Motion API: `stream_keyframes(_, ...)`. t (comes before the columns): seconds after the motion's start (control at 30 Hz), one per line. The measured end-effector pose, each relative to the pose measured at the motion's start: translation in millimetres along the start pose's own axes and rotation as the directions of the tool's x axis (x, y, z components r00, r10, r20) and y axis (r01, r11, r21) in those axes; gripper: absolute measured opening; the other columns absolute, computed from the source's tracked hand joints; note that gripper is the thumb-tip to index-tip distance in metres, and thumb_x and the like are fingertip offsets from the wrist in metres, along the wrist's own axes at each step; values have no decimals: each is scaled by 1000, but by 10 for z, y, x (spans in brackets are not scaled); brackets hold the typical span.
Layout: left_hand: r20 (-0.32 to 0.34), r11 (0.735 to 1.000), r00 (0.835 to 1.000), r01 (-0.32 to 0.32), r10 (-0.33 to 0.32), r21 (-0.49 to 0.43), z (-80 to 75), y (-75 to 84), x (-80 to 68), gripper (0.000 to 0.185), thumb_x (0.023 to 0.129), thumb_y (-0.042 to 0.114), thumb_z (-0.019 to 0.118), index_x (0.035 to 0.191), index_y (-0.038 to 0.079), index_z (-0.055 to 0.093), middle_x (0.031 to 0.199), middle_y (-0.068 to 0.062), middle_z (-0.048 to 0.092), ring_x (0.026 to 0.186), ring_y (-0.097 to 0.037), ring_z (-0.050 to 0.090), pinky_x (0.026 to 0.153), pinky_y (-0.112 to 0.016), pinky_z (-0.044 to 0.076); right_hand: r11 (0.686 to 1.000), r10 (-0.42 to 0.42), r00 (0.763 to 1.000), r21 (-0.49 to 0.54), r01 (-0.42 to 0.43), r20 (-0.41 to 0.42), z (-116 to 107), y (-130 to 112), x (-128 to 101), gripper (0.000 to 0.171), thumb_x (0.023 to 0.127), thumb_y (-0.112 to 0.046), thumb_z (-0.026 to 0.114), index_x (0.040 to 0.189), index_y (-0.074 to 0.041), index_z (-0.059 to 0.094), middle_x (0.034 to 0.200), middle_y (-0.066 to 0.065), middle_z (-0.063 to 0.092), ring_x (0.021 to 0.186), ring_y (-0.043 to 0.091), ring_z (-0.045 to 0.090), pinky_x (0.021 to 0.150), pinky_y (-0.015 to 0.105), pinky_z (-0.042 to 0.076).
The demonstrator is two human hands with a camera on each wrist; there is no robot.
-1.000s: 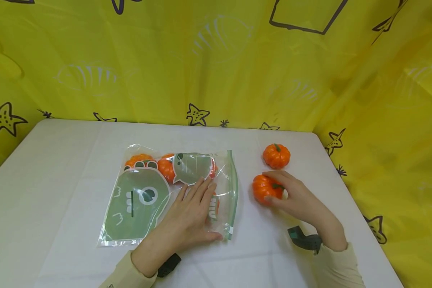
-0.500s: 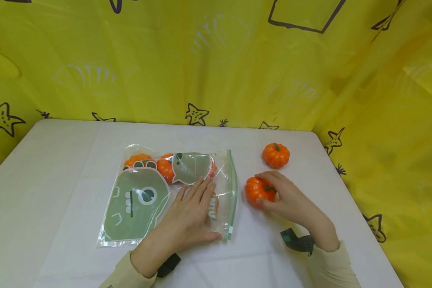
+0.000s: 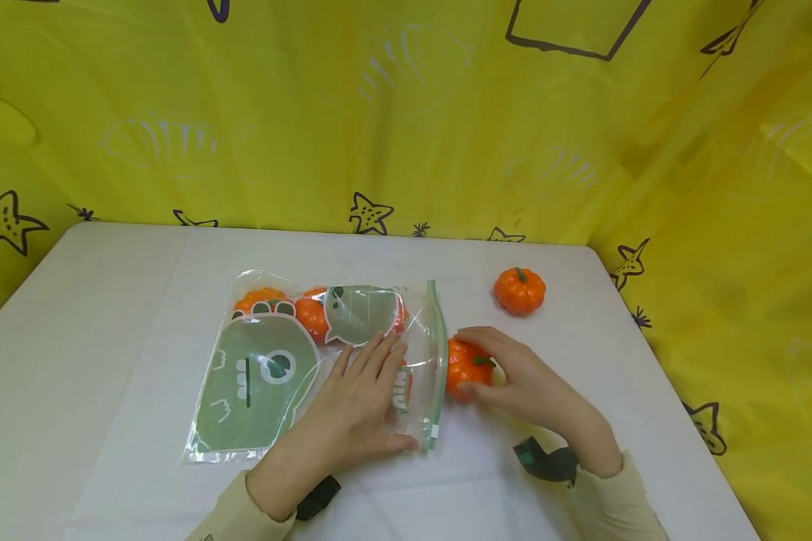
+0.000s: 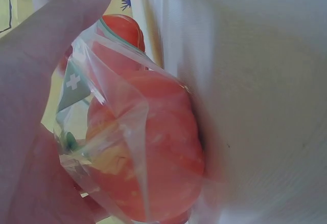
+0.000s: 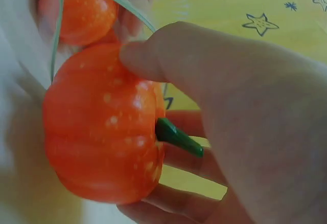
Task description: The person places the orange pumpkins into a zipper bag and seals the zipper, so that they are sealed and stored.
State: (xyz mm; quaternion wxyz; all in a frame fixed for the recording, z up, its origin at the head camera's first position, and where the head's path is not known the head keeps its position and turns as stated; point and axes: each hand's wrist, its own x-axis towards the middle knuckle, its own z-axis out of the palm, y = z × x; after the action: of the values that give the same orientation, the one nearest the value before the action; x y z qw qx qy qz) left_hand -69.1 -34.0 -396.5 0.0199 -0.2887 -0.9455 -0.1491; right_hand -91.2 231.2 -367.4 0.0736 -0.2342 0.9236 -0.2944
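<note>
The right hand [image 3: 514, 376] has its fingers curled around the small pumpkin [image 3: 467, 365], stem pointing back toward the palm, and the zip bag's [image 3: 352, 353] green mouth lies just beyond the fingertips. The left hand [image 3: 352, 406] is nearer the bag, its straight fingers pressing it flat on the bench [image 3: 108, 315].

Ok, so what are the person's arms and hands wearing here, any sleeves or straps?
Both hands are bare. The left hand comes out of a pale cream long sleeve with a black strap at the wrist. The right hand has the same cream sleeve and a dark greenish-black strap at its wrist.
</note>
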Motion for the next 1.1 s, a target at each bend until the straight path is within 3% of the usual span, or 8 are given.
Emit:
stream_keyframes(0.23, 9, 1000, 1000, -2, 2, -16, -13, 5, -3, 119, 64, 70, 79, 152, 7, 31, 160, -12, 33, 149, -31, 30, 118, -58, 28, 995, -57, 998, 83, 56, 19, 75, -10, 41, 58, 85, -19, 79, 137, -14, 55, 134, -4, 61, 116, 13, 60, 103, 42, 51)
stream_keyframes(0.43, -9, 1000, 1000, -11, 11, 2, -10, 9, -8, 119, 63, 71, 78, 152, 8, 31, 160, -12, 34, 148, -31, 33, 118, -57, 30, 988, -95, 994, 126, 88, 53, 93, -24, 55, 59, 85, -17, 77, 139, -16, 54, 137, -5, 59, 122, 16, 59, 104, 41, 50)
stream_keyframes(0.6, -34, 1000, 999, -24, 24, 13, -7, 11, -12, 119, 62, 69, 81, 153, 12, 30, 159, -13, 36, 146, -32, 35, 117, -58, 31, 984, -52, 993, 172, 33, 103, 94, 2, 42, 62, 85, -8, 72, 142, -17, 50, 142, -6, 54, 129, 17, 54, 108, 43, 46)
stream_keyframes(0.7, -44, 999, 998, -32, 33, 24, -3, 14, -12, 118, 61, 67, 82, 153, 13, 31, 159, -13, 36, 146, -33, 36, 116, -58, 32, 981, -34, 994, 193, 13, 108, 111, 19, 43, 61, 86, -10, 74, 141, -17, 50, 142, -6, 54, 128, 16, 54, 107, 42, 47)
stream_keyframes(0.9, -55, 999, 998, -37, 39, 35, 4, 31, -10, 117, 60, 65, 83, 153, 12, 33, 158, -15, 36, 145, -35, 36, 114, -61, 32, 974, -62, 996, 223, 48, 59, 177, -10, 76, 63, 82, -23, 81, 138, -17, 53, 137, -4, 58, 122, 16, 56, 102, 40, 51)
stream_keyframes(1.1, -92, 997, 995, -42, 48, 72, 26, 48, -5, 115, 62, 67, 81, 151, 11, 35, 156, -16, 39, 143, -36, 38, 112, -62, 35, 949, -21, 1000, 314, 22, -5, 308, -38, 133, 63, 81, -14, 82, 136, -11, 51, 135, 3, 58, 126, 21, 57, 105, 36, 48)
